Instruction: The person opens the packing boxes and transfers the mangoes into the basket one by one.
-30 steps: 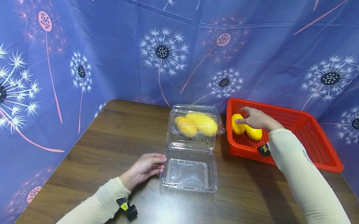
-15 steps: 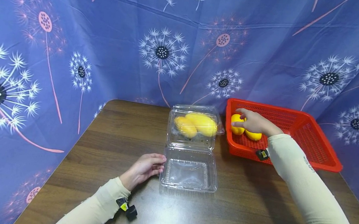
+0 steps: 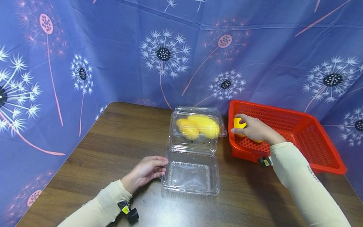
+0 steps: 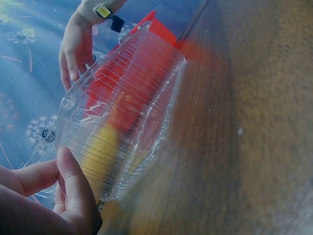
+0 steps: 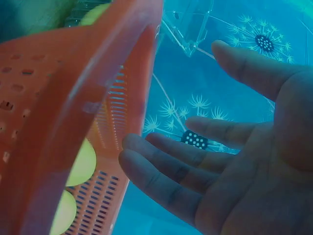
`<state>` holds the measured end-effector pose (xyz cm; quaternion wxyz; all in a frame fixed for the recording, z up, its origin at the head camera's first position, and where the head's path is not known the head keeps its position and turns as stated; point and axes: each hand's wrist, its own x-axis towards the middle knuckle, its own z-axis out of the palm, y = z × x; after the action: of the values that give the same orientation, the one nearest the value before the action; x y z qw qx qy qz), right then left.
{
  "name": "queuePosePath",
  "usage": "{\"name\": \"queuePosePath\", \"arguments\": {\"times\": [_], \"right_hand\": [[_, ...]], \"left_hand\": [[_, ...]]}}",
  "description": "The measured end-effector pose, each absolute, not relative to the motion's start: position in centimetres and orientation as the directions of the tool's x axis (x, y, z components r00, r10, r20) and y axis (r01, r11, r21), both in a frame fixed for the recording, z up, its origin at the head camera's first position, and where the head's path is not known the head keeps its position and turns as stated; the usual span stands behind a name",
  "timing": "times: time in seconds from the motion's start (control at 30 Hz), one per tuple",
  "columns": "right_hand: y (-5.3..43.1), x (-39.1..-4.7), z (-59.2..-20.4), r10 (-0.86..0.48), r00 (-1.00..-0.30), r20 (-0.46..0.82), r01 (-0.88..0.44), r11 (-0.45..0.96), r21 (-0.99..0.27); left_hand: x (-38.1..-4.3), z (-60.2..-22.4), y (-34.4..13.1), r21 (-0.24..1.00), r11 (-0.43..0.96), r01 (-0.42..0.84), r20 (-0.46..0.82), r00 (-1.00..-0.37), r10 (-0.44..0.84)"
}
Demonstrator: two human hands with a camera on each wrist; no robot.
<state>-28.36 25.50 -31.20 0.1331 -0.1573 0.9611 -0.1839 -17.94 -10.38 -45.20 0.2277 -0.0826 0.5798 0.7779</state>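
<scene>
A clear plastic clamshell box [image 3: 191, 190] lies unfolded on the table. Two yellow mangoes [image 3: 204, 125] rest in its far half. At the left edge of its near half, my left hand [image 3: 147, 170] pinches the rim between thumb and fingers; the left wrist view shows the thumb [image 4: 73, 171] on that edge. My right hand [image 3: 258, 129] hovers over the left end of a red basket [image 3: 298, 114], thumb and fingers spread above a yellow mango [image 3: 239, 124]. Another mango [image 3: 258, 141] beside it is mostly hidden by this hand. In the right wrist view the fingers [image 5: 166, 188] are extended and hold nothing.
The basket's perforated walls stand right beside the far half of the box. A blue curtain [image 3: 125, 51] with dandelion prints hangs behind the brown wooden table [image 3: 121, 130].
My right hand has shifted slightly left and lower inside the basket, now covering more of both mangoes. The left hand and the box have stayed in place.
</scene>
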Motion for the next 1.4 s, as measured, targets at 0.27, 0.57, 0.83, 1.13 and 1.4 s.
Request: {"name": "queuePosePath", "arguments": {"times": [0.27, 0.57, 0.83, 1.13, 1.4], "right_hand": [[25.2, -27.8, -31.3, -0.365, -0.912, -0.187, -0.262, 0.869, -0.42], [24.9, -26.5, -32.0, -0.404, -0.902, -0.15, -0.289, 0.825, -0.486], [24.6, -25.8, -32.7, -0.44, -0.895, -0.069, -0.346, 0.785, -0.514], [24.2, -25.0, -32.8, -0.41, -0.909, -0.072, -0.317, 0.794, -0.518], [24.1, -24.4, -32.8, -0.372, -0.927, -0.042, -0.299, 0.804, -0.514]], "left_hand": [[-18.0, -45.2, -10.3, 0.86, -0.225, -0.458, -0.403, -0.88, 0.251], [-17.9, -45.1, -10.3, 0.859, -0.227, -0.458, -0.405, -0.881, 0.246], [-17.9, -45.3, -10.3, 0.857, -0.222, -0.464, -0.409, -0.877, 0.254], [-17.8, -45.3, -10.2, 0.866, -0.219, -0.45, -0.4, -0.885, 0.239], [-17.9, -45.2, -10.2, 0.863, -0.221, -0.454, -0.401, -0.883, 0.244]]}}
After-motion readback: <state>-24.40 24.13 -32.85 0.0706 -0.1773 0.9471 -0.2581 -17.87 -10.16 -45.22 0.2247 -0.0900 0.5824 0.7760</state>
